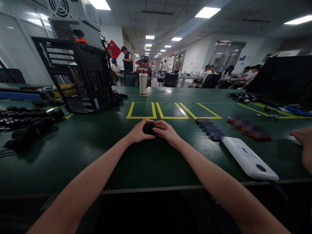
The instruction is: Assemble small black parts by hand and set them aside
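Observation:
Between my two hands is a small black object [148,128], held just above or on the green table [154,165]; its details are too dark to make out. My left hand [140,132] wraps round its left side, thumb below and fingers above. From the right, the fingers of my right hand [165,131] close on its edge. Just beyond my hands, yellow tape outlines [141,117] mark the tabletop.
A black computer case [87,76] with metal power supplies [72,13] on top stands left, near black cables [28,125]. A white cup [143,83] stands ahead. Right are a white device [247,159], a black monitor [289,74] and another person's hand [309,148].

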A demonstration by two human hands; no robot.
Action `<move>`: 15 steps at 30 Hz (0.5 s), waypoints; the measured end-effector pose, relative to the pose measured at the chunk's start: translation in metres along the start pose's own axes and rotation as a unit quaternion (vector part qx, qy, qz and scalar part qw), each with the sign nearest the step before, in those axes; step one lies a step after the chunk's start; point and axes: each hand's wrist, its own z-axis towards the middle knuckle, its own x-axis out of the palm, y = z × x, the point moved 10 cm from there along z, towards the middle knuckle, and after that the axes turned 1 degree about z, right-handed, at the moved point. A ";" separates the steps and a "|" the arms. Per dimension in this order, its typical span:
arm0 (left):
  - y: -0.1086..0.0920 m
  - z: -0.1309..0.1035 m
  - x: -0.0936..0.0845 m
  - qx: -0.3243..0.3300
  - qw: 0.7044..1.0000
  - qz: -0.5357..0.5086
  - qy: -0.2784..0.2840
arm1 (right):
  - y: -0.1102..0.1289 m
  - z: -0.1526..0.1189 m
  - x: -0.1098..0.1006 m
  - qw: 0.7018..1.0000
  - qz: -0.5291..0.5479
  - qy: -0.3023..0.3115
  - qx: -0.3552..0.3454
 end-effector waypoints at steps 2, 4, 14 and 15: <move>0.000 0.000 0.000 -0.002 1.000 -0.003 0.002 | -0.001 0.001 -0.001 1.000 -0.006 0.003 0.000; -0.001 0.000 0.000 0.001 1.000 -0.008 0.002 | 0.002 0.001 -0.001 1.000 -0.024 0.004 -0.014; 0.000 0.000 0.000 0.004 1.000 -0.003 0.001 | 0.002 -0.002 -0.002 1.000 -0.014 -0.011 0.001; 0.000 0.000 0.001 0.001 1.000 -0.003 0.002 | 0.002 -0.002 -0.002 1.000 -0.008 -0.015 0.001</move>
